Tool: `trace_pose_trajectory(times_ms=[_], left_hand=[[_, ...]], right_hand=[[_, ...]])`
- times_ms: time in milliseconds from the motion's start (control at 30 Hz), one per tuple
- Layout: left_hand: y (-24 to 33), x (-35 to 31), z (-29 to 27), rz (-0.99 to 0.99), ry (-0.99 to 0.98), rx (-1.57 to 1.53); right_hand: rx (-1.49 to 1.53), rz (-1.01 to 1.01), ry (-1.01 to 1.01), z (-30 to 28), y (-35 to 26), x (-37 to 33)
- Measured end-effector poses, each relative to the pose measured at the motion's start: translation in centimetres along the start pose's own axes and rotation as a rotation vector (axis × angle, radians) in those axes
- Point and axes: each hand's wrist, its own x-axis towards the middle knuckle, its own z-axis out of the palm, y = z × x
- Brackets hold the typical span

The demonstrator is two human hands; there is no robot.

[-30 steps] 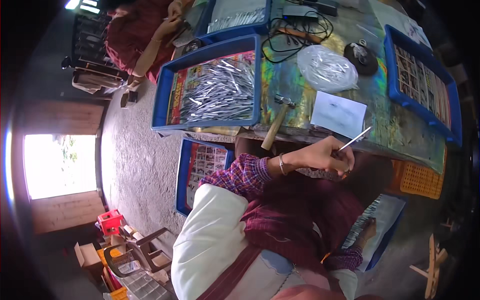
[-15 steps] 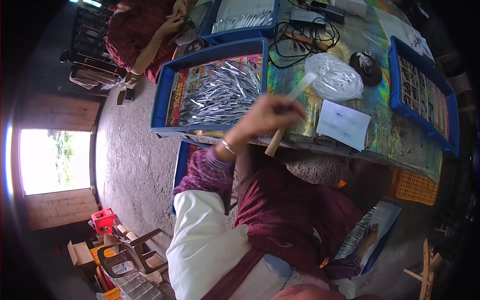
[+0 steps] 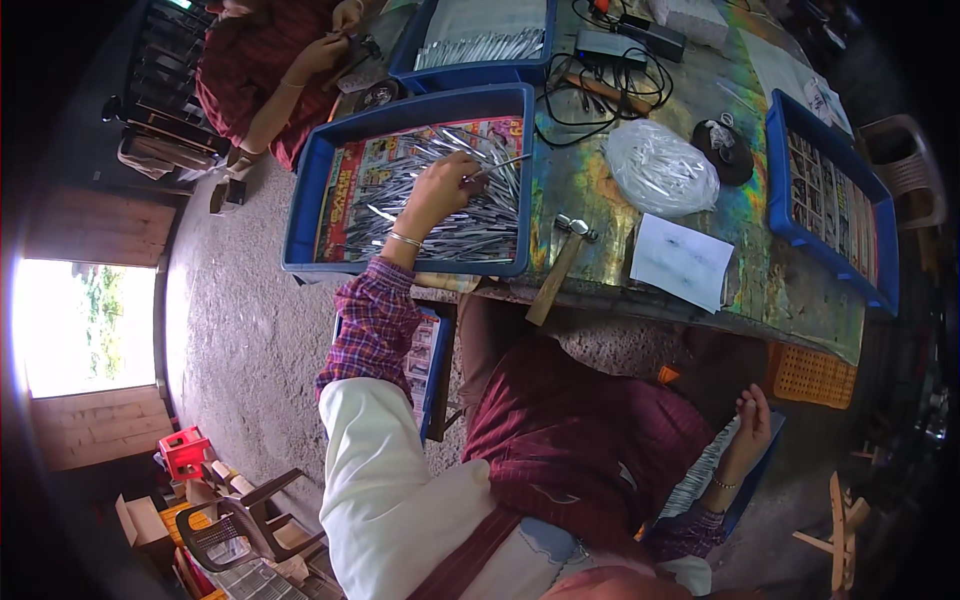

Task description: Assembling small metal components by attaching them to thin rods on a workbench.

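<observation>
My left hand (image 3: 445,190) is over the blue tray (image 3: 292,215) at the left of the table. Its fingers pinch a thin metal strip (image 3: 508,162) that points to the right. Beneath it, a loose heap of silvery metal strips (image 3: 465,232) lies on printed paper in the tray. My right hand (image 3: 748,440) is low on the right, its fingers apart and nothing seen in them. It hangs beside my lap, above a lower tray of metal strips (image 3: 697,475). A hammer (image 3: 562,268) with a wooden handle lies at the table's front edge.
A plastic bag of metal pieces (image 3: 660,168), a white paper sheet (image 3: 682,262) and a dark round object (image 3: 722,152) lie on the table. Black cables (image 3: 600,125) run behind. Another blue tray (image 3: 880,270) stands right. At the far left a co-worker's hands (image 3: 325,55) are busy.
My left hand has moved left from above the hammer into the tray, and the hammer's head now shows. My right hand has risen a little. The view has shifted slightly.
</observation>
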Motion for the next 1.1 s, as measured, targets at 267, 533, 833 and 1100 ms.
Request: trace_pose_trajectory(times_ms=[267,533,833,1100], left_hand=[[6.0,-0.2,-2.0,-0.049,0.214,-0.234],[23.4,-1.2,-0.2,1.089,-0.072,-0.313],[25.7,-0.5,3.3,1.084,-0.257,-0.634],[16.6,10.2,5.5,0.253,-0.047,-0.37]], right_hand=[[0.131,-0.034,-0.339,7.1,-5.3,-1.6],[0.856,0.636,-0.708,11.8,-8.1,-3.1],[1.079,0.79,-0.518,9.3,-7.2,-1.8],[0.309,0.157,-0.594,10.0,-12.4,4.4]])
